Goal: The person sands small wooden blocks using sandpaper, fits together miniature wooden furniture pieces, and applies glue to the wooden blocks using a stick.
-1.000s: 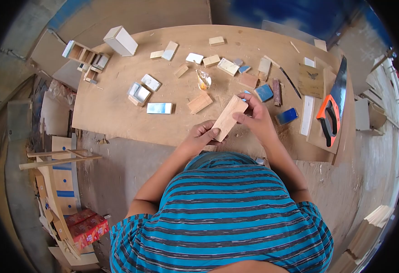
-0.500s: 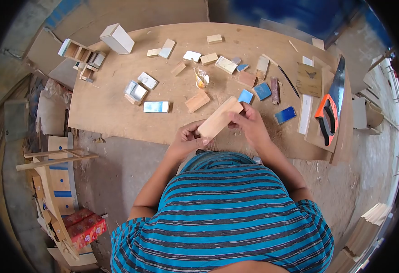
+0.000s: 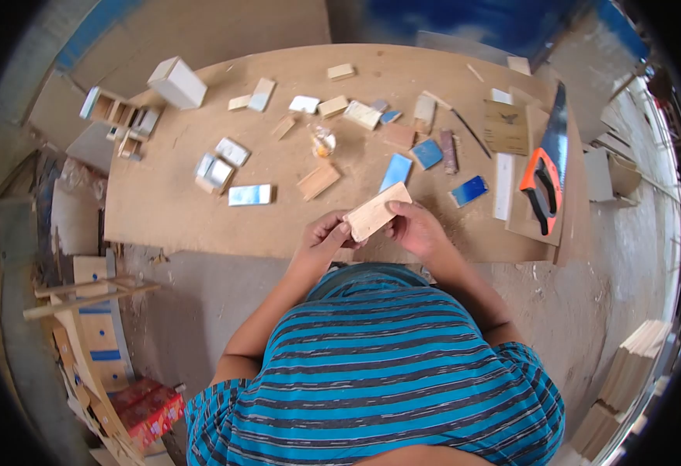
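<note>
Hands [image 3: 365, 237] pinching a pale wooden block [image 3: 378, 211] at both ends, flat, oblong, seemingly unpainted

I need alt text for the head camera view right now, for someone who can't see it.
Left hand and right hand hold a pale wooden block over a workbench scattered with small wooden and blue-painted blocks. An orange-handled saw lies toward the right.

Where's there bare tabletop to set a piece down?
On the brown wooden table, between the white-and-blue rectangular block and the near-left corner. It looks crowded from the tan wooden block rightward to the orange-handled saw.
</note>
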### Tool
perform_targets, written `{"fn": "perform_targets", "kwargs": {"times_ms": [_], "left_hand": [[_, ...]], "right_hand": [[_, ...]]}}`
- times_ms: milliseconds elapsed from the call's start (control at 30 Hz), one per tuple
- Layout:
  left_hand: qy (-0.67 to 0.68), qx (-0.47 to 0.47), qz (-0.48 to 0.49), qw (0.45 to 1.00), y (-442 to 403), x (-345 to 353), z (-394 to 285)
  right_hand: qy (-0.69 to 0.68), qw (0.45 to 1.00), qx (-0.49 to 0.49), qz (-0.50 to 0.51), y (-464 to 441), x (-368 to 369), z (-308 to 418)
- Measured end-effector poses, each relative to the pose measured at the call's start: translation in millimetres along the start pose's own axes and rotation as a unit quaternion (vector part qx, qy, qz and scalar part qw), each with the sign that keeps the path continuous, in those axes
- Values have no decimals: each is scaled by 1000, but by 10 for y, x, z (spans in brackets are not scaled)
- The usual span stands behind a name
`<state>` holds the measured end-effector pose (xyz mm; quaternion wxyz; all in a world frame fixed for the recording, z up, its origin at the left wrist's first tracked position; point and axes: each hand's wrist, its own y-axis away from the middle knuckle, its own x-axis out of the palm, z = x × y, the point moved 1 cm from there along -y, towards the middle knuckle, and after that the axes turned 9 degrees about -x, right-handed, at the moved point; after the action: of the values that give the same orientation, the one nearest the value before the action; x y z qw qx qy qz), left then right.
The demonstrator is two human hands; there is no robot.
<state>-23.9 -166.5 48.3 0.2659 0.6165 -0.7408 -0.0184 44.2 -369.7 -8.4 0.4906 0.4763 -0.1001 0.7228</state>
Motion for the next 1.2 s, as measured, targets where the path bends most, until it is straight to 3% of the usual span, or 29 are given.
{"fn": "perform_targets", "kwargs": {"times_ms": [67,133,233,300,333,400,467,500,600,667,733,833,867,967,1000,1067,1133,1200], "left_hand": [[-54,-12,37,998,-129,-6,88],[-99,-15,52,994,-249,138,123],[-402,68,64,911,-601,220,-34],[-398,123,40,908,-927,378,-145],[-431,151,29,889,-1110,474,-256],[-509,326,-16,797,-1575,688,-232],[-576,352,-50,736,-1955,943,-215],[-639,309,-98,698,-2122,1027,-135],[-700,207,-97,676,-2414,1186,-99],[-675,197,-90,705,-2467,1240,-90],[-572,202,-67,793,-2434,1231,-86],[-419,184,22,889,-2085,1286,-248],[-370,175,65,910,-1926,1302,-317],[-219,130,107,961,-1493,1292,-231],[-194,124,101,968,-1376,1234,-200],[-142,110,92,979,-1152,1083,-145],[0,52,110,993,-961,910,-105],[112,8,127,986,-745,790,-101]], "right_hand": [[-48,998,-39,-3,87,-34,27],[-2,998,-55,-36,219,54,154],[30,992,-102,-61,378,-126,326],[35,981,-170,-83,517,-276,456],[6,976,-187,-111,597,-390,499],[43,953,-253,-160,776,-575,564],[73,945,-266,-177,915,-586,597],[85,949,-252,-172,990,-496,654],[249,914,-287,-139,998,-502,722],[298,893,-310,-137,904,-578,787],[322,872,-346,-130,820,-533,847],[488,763,-385,-177,712,-429,1017],[544,738,-356,-181,718,-324,1104],[564,746,-347,-77,581,-307,1184],[492,814,-307,-45,591,-170,1160],[435,870,-232,7,561,-230,1133],[345,923,-165,51,505,-204,1057],[346,923,-160,46,449,-102,927]]}}
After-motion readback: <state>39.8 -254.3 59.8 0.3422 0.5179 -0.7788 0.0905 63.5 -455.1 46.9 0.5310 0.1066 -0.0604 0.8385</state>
